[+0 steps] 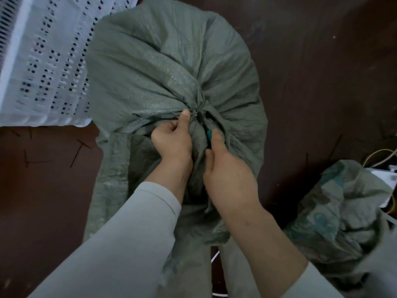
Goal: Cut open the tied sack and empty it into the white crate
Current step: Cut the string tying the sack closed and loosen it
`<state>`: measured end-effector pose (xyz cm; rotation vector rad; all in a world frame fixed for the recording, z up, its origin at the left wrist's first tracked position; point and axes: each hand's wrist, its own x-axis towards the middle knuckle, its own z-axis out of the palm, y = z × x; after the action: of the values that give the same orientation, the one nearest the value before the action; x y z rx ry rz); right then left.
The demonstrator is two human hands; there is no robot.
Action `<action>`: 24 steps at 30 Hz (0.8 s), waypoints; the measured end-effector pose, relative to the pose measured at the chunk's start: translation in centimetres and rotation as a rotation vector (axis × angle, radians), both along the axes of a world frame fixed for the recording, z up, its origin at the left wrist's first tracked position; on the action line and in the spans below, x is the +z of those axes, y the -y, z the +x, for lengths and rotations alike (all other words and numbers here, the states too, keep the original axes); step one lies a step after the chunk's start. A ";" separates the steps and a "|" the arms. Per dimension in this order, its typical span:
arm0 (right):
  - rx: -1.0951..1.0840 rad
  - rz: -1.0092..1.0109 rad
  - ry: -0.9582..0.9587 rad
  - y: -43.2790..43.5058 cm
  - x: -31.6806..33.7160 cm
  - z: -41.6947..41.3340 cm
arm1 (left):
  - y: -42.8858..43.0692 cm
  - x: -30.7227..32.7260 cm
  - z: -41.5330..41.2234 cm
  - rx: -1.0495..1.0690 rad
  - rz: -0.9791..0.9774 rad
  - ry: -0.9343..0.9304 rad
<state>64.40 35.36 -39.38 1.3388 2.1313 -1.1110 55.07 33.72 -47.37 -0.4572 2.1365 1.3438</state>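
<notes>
Standing on the floor (311, 72) beside the crate (43, 61), the sack (163, 67) was gripped at its tied neck by the left hand (171, 143); a teal tool (208, 134) was clutched in the right hand (227, 175), right alongside.

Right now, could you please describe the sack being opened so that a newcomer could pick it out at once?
Start at the white perforated crate at the upper left; the grey-green woven sack lies on the dark floor right beside it. Its neck is gathered and tied with cord, and the left hand and right hand meet there. The other sack, lower right, bears teal print and is untouched.
</notes>
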 end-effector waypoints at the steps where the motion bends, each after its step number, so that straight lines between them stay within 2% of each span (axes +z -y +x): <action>1: -0.019 -0.017 -0.002 -0.3 -0.2 -0.2 | -0.1 0.2 0.1 0.001 0.008 0.006; 3: -0.096 -0.064 -0.030 -0.5 -0.4 0.3 | 0.0 0.3 0.1 -0.011 0.016 0.034; 6: -0.457 -0.171 -0.160 -0.6 0.3 1.7 | 0.9 0.3 -0.4 -0.030 0.033 0.052; 10: -0.766 -0.210 -0.220 -2.6 -0.9 2.6 | 1.5 0.9 -0.4 0.002 0.056 0.057; 18: -0.660 -0.244 -0.287 -4.3 -3.7 -1.9 | 2.1 1.9 -0.2 0.095 0.128 0.145; 20: -0.652 -0.200 -0.282 -5.1 -4.2 -1.9 | 2.5 2.0 -0.6 0.091 0.104 0.097; 24: -0.764 -0.137 -0.256 -6.2 -4.3 -1.2 | 3.7 3.2 -1.9 0.060 -0.039 -0.133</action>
<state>63.17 41.61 -43.66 2.1105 1.6611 -1.7503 53.17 30.01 -44.21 -0.4626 2.2773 1.4030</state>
